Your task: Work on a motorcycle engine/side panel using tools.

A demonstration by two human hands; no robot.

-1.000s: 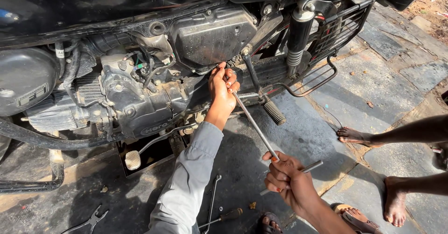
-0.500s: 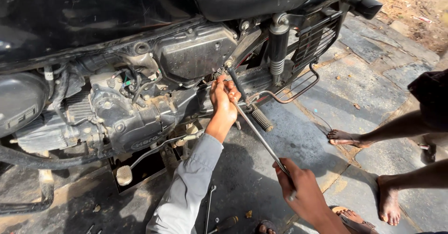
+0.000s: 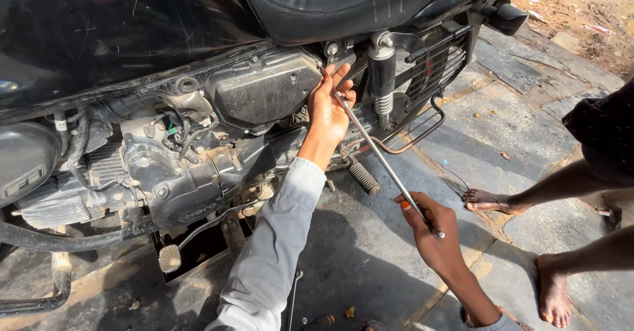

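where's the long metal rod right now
In the head view, the long metal rod runs diagonally right of centre: its upper end sits at the left hand by the motorcycle's side cover, and its lower end is gripped by the right hand.

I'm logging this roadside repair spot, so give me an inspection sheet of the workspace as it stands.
Surface: grey stone paving, dusty, cracked.
Job's things: long thin steel rod tool running from black motorcycle's side cover down to the right.
Clutter: small metal tools lying on the paving near the grey sleeve.
Hands: left hand steadies the rod's upper end at the cover; right hand grips its lower end.
Cables: loose wires above the engine.
Surroundings: another person's bare feet on the right; dirt ground beyond.
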